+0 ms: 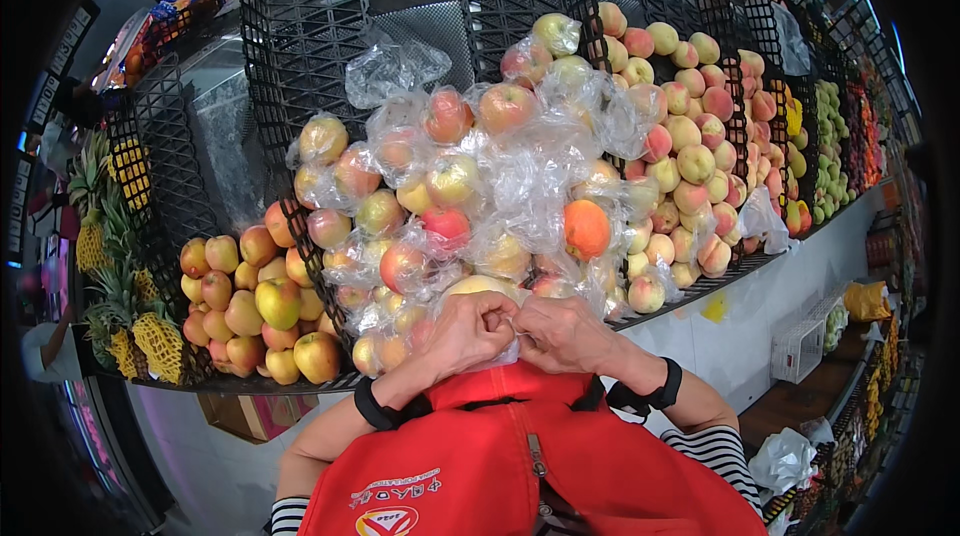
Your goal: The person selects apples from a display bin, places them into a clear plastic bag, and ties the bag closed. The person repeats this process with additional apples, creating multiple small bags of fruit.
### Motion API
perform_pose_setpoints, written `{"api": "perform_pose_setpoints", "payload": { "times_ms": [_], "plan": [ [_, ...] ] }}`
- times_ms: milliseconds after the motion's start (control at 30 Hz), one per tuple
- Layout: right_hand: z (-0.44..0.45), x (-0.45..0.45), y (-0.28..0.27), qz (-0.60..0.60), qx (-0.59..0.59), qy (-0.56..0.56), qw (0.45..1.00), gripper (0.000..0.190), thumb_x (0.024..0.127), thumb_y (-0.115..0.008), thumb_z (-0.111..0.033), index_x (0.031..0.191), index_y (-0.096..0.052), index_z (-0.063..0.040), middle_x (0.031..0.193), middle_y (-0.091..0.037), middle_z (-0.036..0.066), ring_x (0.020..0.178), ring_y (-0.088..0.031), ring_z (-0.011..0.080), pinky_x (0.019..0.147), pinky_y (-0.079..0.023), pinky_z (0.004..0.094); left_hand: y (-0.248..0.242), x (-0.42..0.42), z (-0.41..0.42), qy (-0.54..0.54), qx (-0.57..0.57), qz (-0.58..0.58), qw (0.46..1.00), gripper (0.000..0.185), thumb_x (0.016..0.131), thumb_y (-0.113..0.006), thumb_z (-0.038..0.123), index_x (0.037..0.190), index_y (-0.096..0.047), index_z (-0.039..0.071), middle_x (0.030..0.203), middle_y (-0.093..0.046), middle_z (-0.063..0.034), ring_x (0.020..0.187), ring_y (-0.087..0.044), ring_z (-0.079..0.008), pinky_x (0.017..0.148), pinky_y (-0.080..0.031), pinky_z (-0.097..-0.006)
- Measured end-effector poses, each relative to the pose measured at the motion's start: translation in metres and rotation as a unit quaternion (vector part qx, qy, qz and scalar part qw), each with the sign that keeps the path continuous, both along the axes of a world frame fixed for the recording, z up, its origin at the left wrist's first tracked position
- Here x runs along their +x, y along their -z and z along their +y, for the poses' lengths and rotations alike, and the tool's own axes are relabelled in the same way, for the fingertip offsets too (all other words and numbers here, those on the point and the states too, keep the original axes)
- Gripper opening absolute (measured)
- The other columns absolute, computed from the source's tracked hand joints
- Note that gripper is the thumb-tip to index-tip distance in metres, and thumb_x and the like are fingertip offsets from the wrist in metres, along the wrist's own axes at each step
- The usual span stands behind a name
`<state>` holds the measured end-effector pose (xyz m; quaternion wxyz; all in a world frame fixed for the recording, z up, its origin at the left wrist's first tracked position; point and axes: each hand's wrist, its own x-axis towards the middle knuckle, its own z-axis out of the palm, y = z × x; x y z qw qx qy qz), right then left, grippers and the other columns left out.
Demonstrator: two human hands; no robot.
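Observation:
My left hand (474,327) and my right hand (566,332) meet close to my chest, fingers pinching a clear plastic bag (501,362) between them. Part of the bag hangs below my fingers, and the grip itself is partly covered by my knuckles. Just beyond my hands, a pale yellow fruit (480,285) shows; whether it sits inside the bag I cannot tell. Before me lies a heap of apples in clear plastic wrapping, among them a red apple (445,227). An orange-red fruit (587,230) rests on top at the right of the heap.
Black mesh dividers (268,86) split the sloped fruit stand. Unwrapped apples (244,313) lie left, with netted pineapples (159,345) farther out. Peaches (695,163) fill the right section. An empty clear bag (394,71) lies at the back. A white plastic crate (799,352) stands at the right.

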<state>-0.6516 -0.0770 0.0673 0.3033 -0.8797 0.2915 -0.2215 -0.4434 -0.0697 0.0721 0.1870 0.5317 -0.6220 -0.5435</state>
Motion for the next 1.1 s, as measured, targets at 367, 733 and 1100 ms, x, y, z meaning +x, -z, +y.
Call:
{"api": "perform_pose_setpoints", "payload": {
  "times_ms": [367, 733, 1100],
  "plan": [
    [0.012, 0.012, -0.001, 0.058, -0.038, 0.084, 0.994, 0.010, 0.081, -0.063, -0.004, 0.087, -0.056, -0.002, 0.079, -0.057, 0.014, 0.071, -0.062, 0.0346, 0.059, -0.050, 0.0453, 0.023, 0.006, 0.006, 0.110, -0.270, -0.063, 0.955, 0.017, 0.084, -0.062, 0.011, 0.096, -0.060, -0.001, 0.082, -0.063, -0.0208, 0.079, -0.065, -0.0423, 0.070, -0.053, -0.0496],
    [0.007, -0.001, 0.013, -0.016, -0.094, 0.035, 0.995, 0.015, 0.085, -0.066, -0.010, 0.098, -0.061, -0.002, 0.080, -0.059, 0.010, 0.071, -0.064, 0.0292, 0.058, -0.052, 0.0395, 0.004, -0.003, 0.004, -0.004, -0.119, -0.052, 0.992, 0.029, 0.089, -0.061, 0.021, 0.105, -0.072, -0.001, 0.080, -0.070, -0.0213, 0.071, -0.070, -0.0329, 0.067, -0.054, -0.0429],
    [0.025, 0.009, 0.009, 0.094, -0.051, 0.108, 0.988, 0.016, 0.083, -0.066, -0.008, 0.097, -0.061, -0.001, 0.083, -0.061, 0.014, 0.073, -0.067, 0.0348, 0.057, -0.054, 0.0450, 0.019, -0.003, 0.009, -0.027, -0.166, -0.049, 0.985, 0.024, 0.084, -0.065, 0.018, 0.099, -0.073, 0.000, 0.077, -0.068, -0.0199, 0.068, -0.068, -0.0329, 0.063, -0.054, -0.0410]
  ]
}}
